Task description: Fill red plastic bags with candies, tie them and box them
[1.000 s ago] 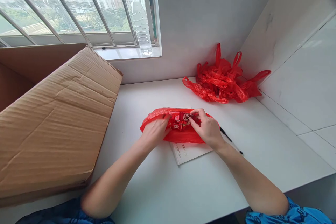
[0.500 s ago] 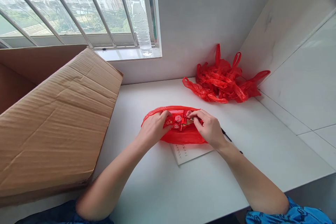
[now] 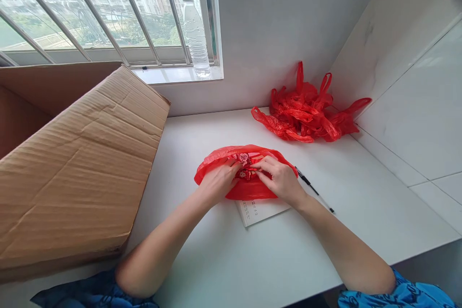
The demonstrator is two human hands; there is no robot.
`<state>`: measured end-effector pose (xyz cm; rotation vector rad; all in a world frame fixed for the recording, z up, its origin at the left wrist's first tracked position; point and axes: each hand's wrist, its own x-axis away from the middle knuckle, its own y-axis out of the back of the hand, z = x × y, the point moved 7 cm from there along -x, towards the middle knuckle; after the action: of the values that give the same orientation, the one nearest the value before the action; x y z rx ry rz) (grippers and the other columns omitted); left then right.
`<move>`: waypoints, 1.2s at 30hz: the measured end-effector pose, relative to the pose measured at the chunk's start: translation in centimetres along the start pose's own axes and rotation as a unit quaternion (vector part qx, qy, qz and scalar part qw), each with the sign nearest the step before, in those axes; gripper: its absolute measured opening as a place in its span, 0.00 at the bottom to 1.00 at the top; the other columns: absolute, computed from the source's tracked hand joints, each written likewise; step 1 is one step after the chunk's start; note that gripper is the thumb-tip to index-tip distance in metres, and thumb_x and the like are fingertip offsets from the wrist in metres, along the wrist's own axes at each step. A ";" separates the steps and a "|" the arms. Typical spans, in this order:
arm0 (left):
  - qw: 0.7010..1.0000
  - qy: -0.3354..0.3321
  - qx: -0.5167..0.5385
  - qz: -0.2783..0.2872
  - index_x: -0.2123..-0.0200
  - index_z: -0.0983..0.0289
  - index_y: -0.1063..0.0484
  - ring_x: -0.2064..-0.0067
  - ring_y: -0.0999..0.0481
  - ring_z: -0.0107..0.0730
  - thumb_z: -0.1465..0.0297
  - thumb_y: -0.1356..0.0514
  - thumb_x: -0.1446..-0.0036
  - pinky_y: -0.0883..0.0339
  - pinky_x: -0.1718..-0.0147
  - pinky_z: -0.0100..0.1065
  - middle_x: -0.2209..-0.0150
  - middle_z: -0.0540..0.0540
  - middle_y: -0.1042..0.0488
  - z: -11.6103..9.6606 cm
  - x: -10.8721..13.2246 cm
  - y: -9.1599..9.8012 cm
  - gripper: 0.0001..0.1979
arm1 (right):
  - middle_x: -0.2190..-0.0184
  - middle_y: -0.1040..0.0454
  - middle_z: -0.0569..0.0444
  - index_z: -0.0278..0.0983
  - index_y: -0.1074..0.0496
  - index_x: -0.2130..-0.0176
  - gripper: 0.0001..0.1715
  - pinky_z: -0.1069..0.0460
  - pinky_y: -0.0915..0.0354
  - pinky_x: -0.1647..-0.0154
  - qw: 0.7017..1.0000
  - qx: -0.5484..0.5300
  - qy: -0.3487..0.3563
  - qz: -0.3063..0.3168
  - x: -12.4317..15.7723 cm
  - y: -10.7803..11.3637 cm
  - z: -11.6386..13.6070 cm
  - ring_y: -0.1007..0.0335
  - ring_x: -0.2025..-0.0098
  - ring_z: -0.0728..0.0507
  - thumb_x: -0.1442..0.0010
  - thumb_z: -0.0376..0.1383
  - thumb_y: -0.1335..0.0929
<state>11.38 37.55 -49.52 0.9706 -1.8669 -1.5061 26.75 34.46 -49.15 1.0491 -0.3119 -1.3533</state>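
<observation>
A red plastic bag (image 3: 249, 192) lies spread with its mouth towards me, on top of a sheet with handwriting (image 3: 267, 212). Small red wrapped packets (image 3: 244, 159), which look like candies, show inside it. My left hand (image 3: 220, 180) reaches into the left side of the mouth, fingers curled in; whatever they close on is hidden. At the right side, my right hand (image 3: 279, 178) has thumb and forefinger pinched at a small red packet among the others. Both hands are close together inside the opening.
A large open cardboard box (image 3: 83, 163) stands on the left of the white table (image 3: 231, 260). More red plastic bags (image 3: 306, 110) are heaped against the back wall. A black pen (image 3: 314, 190) lies right of the sheet. A water bottle (image 3: 197, 38) stands on the windowsill.
Both hands have drawn closer together inside the bag, the left moving right and the right slightly left. The packets have shifted, and the bag's right side has spread outward.
</observation>
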 end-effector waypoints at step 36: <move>0.950 0.030 0.302 -0.071 0.58 0.59 0.25 0.63 0.23 0.33 0.65 0.51 0.33 0.31 0.65 0.31 0.63 0.52 0.21 0.7 0.4 4.0 0.15 | 0.69 0.27 0.56 0.40 0.29 0.66 0.16 0.52 0.33 0.65 0.926 -0.346 -0.140 0.056 0.3 -0.4 0.8 0.31 0.68 0.47 0.35 0.48 0.34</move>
<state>9.79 38.06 -45.80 1.4268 -2.3066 -0.9622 25.96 33.86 -49.15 0.2439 -0.0806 -1.3578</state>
